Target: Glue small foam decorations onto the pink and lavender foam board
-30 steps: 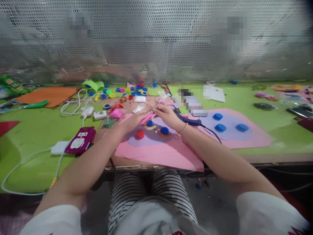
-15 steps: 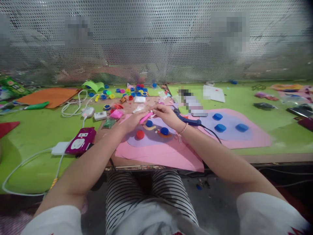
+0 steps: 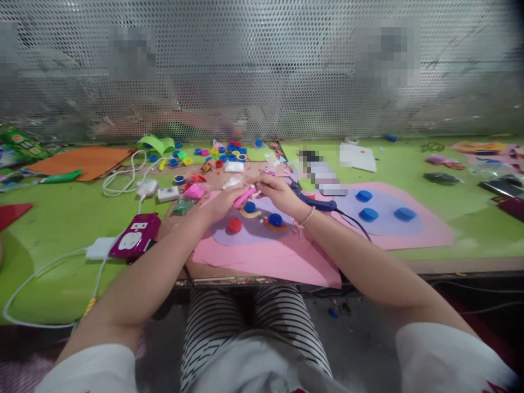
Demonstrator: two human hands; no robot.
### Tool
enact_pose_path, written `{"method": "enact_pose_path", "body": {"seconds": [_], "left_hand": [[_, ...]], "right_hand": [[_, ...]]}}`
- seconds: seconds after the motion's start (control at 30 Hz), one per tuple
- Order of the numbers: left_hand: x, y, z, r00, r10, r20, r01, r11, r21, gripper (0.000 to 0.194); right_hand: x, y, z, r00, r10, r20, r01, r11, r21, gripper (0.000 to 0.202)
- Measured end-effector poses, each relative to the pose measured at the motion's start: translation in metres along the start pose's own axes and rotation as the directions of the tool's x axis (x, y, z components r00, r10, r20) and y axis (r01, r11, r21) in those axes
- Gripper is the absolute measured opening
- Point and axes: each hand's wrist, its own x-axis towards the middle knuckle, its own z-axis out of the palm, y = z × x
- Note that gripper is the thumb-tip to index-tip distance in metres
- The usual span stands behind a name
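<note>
A pink strip [image 3: 244, 196] of soft-looking material is held in my left hand [image 3: 226, 201], its far end pointing toward my right hand. My right hand [image 3: 275, 190] is bent with its fingertips close together at that end, by a small white bit; what they pinch is too small to tell. Below both hands lies a lilac paper shape [image 3: 221, 236] on pink paper [image 3: 266, 261]. On it are a red cap [image 3: 234, 225], a blue cap [image 3: 249, 207] above a cream curved strip [image 3: 250, 214], and another blue cap [image 3: 275, 219] on an orange strip.
A blue corded tool [image 3: 321, 204] lies right of my right hand. Farther right, blue caps [image 3: 369, 214] rest on a second lilac and pink sheet [image 3: 434, 232]. Loose coloured caps [image 3: 187, 161] are at the back; a magenta device [image 3: 137, 236] with white cables lies left.
Both hands stay almost in place, with only a slight shift of the fingers around the end of the pink strip. My legs have moved a little.
</note>
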Motion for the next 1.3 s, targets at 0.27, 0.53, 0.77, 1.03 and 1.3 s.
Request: {"method": "enact_pose_path", "body": {"seconds": [0.27, 0.53, 0.77, 1.03, 1.3], "left_hand": [[-0.004, 0.013, 0.006, 0.999, 0.039, -0.019, -0.036, 0.993, 0.114, 0.027], [-0.007, 0.015, 0.011, 0.996, 0.079, -0.033, -0.07, 0.973, 0.219, 0.026], [-0.005, 0.01, 0.011, 0.996, 0.089, -0.019, -0.082, 0.966, 0.245, 0.019], [-0.009, 0.015, 0.015, 0.997, 0.076, -0.005, -0.074, 0.977, 0.2, 0.012], [-0.004, 0.005, 0.01, 0.997, 0.065, 0.039, -0.068, 0.995, 0.079, 0.017]], "right_hand": [[0.003, 0.001, -0.003, 0.998, 0.018, -0.067, -0.016, 0.999, 0.031, 0.023], [0.0, -0.009, 0.002, 0.983, -0.099, -0.152, 0.058, 0.966, -0.251, 0.021], [-0.003, -0.015, 0.005, 0.979, -0.158, -0.131, 0.107, 0.937, -0.334, 0.017], [-0.004, -0.013, 0.005, 0.969, -0.226, -0.098, 0.168, 0.896, -0.412, 0.021], [-0.003, -0.01, 0.002, 0.966, -0.254, -0.054, 0.211, 0.886, -0.413, 0.037]]}}
